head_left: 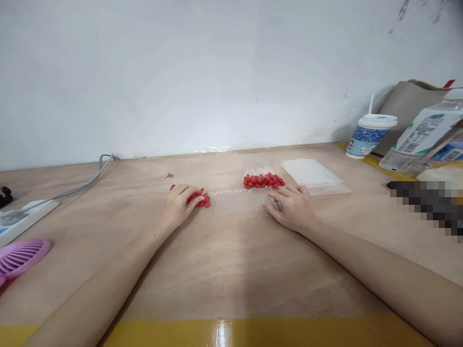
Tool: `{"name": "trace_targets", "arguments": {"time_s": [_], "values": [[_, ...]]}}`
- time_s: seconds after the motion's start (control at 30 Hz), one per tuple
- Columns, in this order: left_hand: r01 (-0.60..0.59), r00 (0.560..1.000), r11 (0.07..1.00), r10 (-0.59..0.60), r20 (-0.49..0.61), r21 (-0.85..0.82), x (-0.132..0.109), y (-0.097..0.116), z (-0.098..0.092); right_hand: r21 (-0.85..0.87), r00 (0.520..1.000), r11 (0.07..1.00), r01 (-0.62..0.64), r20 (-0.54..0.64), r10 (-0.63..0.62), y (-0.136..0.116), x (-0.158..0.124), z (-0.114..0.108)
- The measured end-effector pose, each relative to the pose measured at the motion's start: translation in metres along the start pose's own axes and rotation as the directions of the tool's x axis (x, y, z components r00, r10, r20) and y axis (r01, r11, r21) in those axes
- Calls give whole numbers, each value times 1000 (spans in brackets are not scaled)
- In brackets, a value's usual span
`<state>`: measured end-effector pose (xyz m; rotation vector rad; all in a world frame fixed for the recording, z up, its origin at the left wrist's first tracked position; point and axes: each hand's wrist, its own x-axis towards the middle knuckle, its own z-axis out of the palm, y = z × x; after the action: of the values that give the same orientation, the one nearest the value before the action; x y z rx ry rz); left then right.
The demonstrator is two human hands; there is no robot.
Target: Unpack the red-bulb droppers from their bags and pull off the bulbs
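Observation:
A row of thin clear tubes [237, 205] lies side by side on the table in front of me. At its left end my left hand [179, 203] is curled over a small pile of red rubber caps [205, 200], thumb and fingers around some of them. My right hand [292, 206] rests at the row's right end, thumb and fingertips apart and touching the tubes; a bit of red shows by its fingertips. Just behind the row is a bundle of thin tubes with red bulb ends [263, 180], the red ends facing me.
Clear plastic bags [314, 172] lie behind my right hand. Farther right stand a lidded paper cup [371, 137], a plastic bottle [419, 132] and a grey bag [401, 108]. On the left are a power strip [32, 221] with a grey cable [81, 188] and a pink fan [23, 258].

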<state>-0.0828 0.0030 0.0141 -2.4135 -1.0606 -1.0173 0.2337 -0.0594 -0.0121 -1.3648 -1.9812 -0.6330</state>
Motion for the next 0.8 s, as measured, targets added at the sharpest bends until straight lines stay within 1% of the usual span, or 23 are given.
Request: {"name": "trace_targets", "arguments": {"time_s": [0.13,0.27,0.5,0.67,0.8], "values": [[7,998,999,-9,57,33,-3,-5,2,-13,999,1000,9,35,-9,1,0,1],[22,995,1000,-23,101,16,-4,-6,1,-12,998,1000,20,54,-19,1,0,0],[49,993,999,-49,110,3,-4,-7,-4,4,998,1000,-11,57,11,1,0,0],[14,995,1000,-14,101,-1,-3,-7,-8,19,999,999,-34,36,33,0,0,0],[-9,992,1000,12,124,-17,-3,-6,-8,25,999,999,-38,27,37,0,0,0]]}}
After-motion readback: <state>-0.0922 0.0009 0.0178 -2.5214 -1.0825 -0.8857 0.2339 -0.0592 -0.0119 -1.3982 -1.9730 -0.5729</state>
